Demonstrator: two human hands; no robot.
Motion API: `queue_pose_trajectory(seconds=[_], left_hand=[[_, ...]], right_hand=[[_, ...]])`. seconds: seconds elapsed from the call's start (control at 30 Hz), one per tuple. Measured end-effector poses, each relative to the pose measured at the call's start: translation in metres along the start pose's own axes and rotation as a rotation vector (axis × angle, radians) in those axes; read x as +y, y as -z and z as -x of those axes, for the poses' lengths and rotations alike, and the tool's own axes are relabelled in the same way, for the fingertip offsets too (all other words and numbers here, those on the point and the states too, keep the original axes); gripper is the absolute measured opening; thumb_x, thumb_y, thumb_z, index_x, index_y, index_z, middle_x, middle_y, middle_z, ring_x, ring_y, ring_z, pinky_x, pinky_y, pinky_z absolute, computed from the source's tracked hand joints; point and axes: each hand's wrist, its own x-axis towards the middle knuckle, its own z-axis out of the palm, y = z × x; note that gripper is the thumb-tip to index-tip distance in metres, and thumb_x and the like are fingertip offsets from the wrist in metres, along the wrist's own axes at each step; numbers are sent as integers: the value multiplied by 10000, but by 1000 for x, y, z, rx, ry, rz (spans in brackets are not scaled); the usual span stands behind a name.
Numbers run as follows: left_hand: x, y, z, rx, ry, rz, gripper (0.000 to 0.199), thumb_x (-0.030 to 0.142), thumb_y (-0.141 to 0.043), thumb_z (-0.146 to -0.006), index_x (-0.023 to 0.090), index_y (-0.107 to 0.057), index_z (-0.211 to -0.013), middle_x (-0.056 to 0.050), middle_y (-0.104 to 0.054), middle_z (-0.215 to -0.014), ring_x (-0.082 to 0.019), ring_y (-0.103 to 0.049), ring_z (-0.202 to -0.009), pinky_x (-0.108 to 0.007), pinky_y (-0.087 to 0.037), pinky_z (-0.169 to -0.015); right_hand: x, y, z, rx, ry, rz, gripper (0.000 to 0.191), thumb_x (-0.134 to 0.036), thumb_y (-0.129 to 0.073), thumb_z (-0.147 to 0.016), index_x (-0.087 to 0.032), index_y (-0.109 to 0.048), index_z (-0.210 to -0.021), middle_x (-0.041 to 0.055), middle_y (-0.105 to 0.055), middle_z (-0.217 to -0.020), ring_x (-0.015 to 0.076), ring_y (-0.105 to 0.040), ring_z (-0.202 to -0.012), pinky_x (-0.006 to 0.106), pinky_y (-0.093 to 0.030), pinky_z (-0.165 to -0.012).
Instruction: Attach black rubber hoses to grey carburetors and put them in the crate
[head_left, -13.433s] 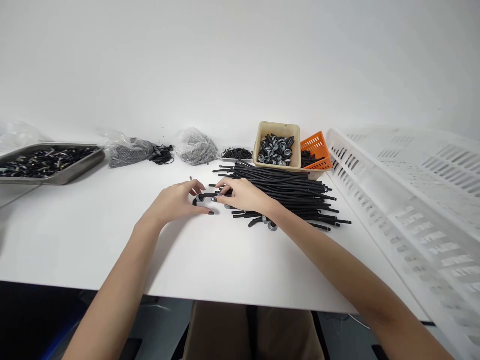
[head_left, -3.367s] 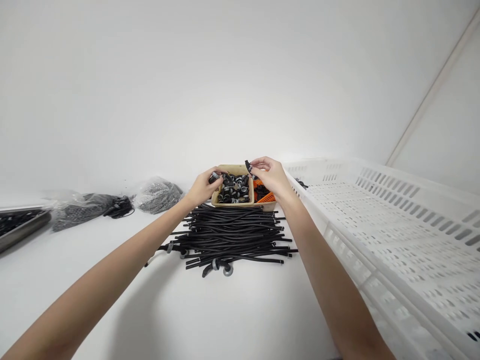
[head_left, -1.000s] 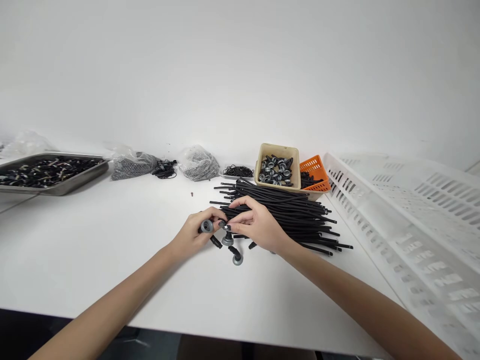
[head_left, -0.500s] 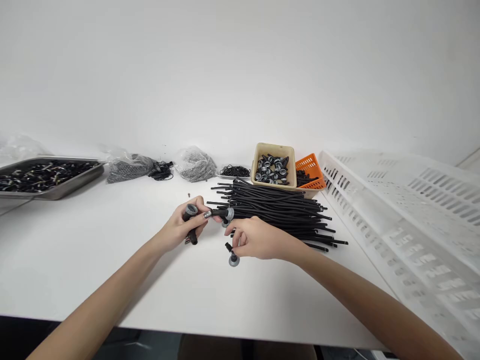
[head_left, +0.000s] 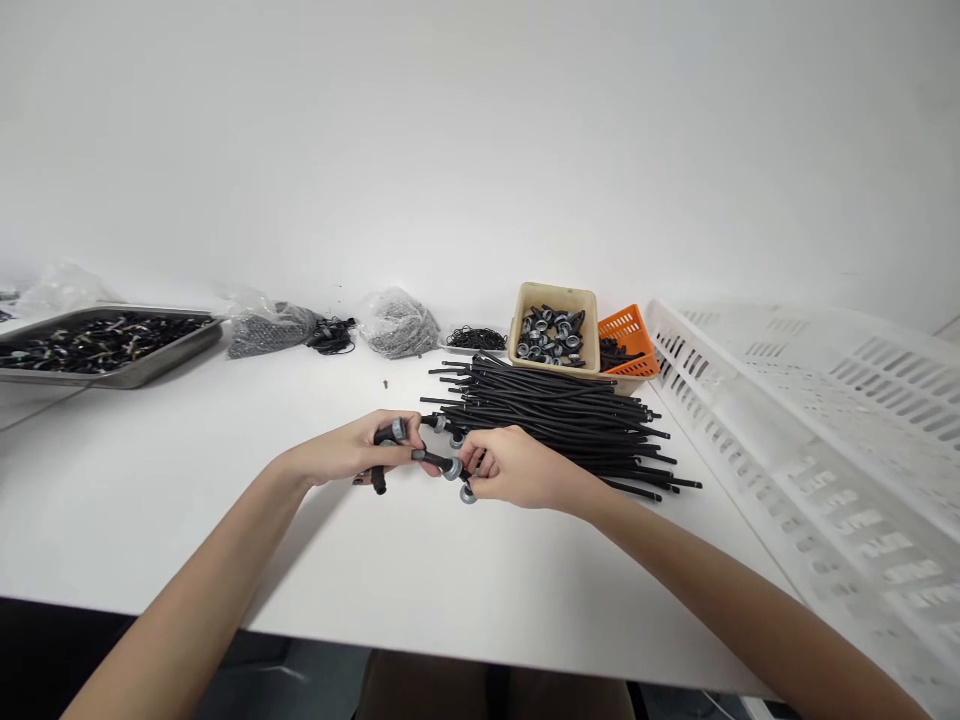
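Observation:
My left hand (head_left: 345, 450) is closed around several black fittings with grey ring caps, one cap (head_left: 398, 430) showing above the fingers. From its thumb and fingertips another black fitting (head_left: 436, 461) points to the right, its grey end towards my right hand (head_left: 521, 470). That hand pinches a similar black fitting (head_left: 468, 494), its grey cap facing down, close to the end of the one in my left hand. Whether the two touch I cannot tell. Just beyond the hands lies a pile of black rubber tubes (head_left: 555, 420).
A cream bin (head_left: 517, 320) with more grey-capped fittings stands behind the tubes, beside an orange basket (head_left: 636, 325). White perforated crates (head_left: 750, 450) line the right. Towards the back left are a small tray of black rings (head_left: 476, 340), plastic bags (head_left: 397, 322) and a metal tray (head_left: 142, 372).
My right hand has brought its fitting up towards the end of the one in my left hand. My left hand has turned, and its fittings now point differently. The view has shifted slightly.

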Motion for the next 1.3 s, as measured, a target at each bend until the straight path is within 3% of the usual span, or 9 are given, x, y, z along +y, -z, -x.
queue_pose_trajectory(seconds=[0.23, 0.33, 0.43, 0.57, 0.77, 0.97, 1.3], left_hand=[[5, -1, 1, -21, 69, -47, 193, 385, -570, -864, 228, -457, -870, -57, -717, -988, -68, -359, -511, -202, -271, -411], [9, -1, 3, -45, 98, -82, 197, 412, -548, -873, 251, -500, -975, -44, -717, -981, -69, -341, -494, -209, -264, -407], [12, -1, 3, -104, 110, -108, 247, 412, -521, -882, 266, -518, -1081, -46, -715, -992, -56, -302, -450, -221, -247, -400], [13, -2, 2, -135, 116, -116, 231, 420, -520, -869, 245, -539, -1018, -59, -706, -1036, -47, -287, -434, -230, -238, -387], [9, -3, 2, -108, 159, -93, 246, 442, -528, -851, 244, -525, -998, -58, -701, -1047, -62, -344, -494, -209, -276, -400], [10, -5, 1, -112, 169, -87, 258, 453, -527, -861, 249, -527, -1018, -57, -703, -1048, -63, -351, -497, -201, -294, -406], [7, 6, 10, 17, 145, -138, 318, 481, -511, -878, 270, -544, -1115, -87, -700, -1061, -141, -537, -718, -214, -404, -508]], right_hand=[[2, -3, -2, 41, -32, -28, 186, -82, -586, -689, -165, -590, -855, -13, -636, -709, 108, -607, -669, 187, -460, -581], [5, -4, -2, 47, -18, -31, 188, -100, -588, -700, -177, -567, -870, -10, -635, -747, 108, -601, -675, 190, -461, -576], [8, -4, -1, 36, 9, -47, 290, -128, -598, -711, -203, -541, -985, -3, -647, -852, 104, -596, -675, 185, -450, -545], [10, -4, 0, 14, 28, -41, 418, -143, -586, -730, -237, -516, -1131, -2, -657, -918, 105, -607, -691, 180, -440, -519], [4, -3, 0, 14, 56, 72, 383, -145, -581, -748, -213, -615, -1124, 1, -676, -857, 115, -617, -713, 200, -438, -580], [0, -7, 2, 63, 11, 78, 273, -288, -589, -825, -190, -646, -1073, 18, -679, -801, 130, -623, -694, 217, -399, -563], [-10, -8, 4, 101, 18, 138, 90, -148, -554, -832, -174, -606, -901, 11, -681, -744, 121, -615, -660, 219, -374, -580]])
